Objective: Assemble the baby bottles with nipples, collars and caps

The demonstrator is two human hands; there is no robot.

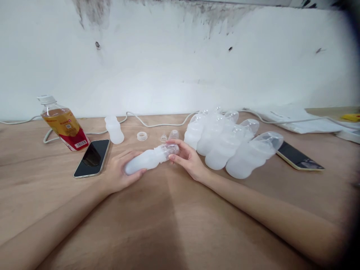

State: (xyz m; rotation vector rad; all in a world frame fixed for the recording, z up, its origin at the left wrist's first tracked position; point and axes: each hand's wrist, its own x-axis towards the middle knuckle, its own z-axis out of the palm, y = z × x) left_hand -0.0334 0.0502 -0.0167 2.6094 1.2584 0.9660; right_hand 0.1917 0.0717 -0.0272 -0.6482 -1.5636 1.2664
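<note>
A frosted white baby bottle [144, 160] lies tilted between my two hands, low over the wooden table. My left hand [123, 168] is wrapped round its base. At the other end, the fingers of my right hand [187, 159] pinch the clear cap [170, 149] at the bottle's top. Just behind the bottle sit a white collar ring [142, 136], a clear nipple [163, 138] and another clear cap [174, 134]. A frosted bottle body [114, 129] without a top stands farther left. Several capped baby bottles [222, 144] stand in a group beyond my right hand.
A drink bottle [66, 125] with a red and yellow label and a phone [92, 158] are on the left. Another phone [299, 155] lies on the right, near white plastic bags [295, 120]. A white cable [157, 125] runs along the wall.
</note>
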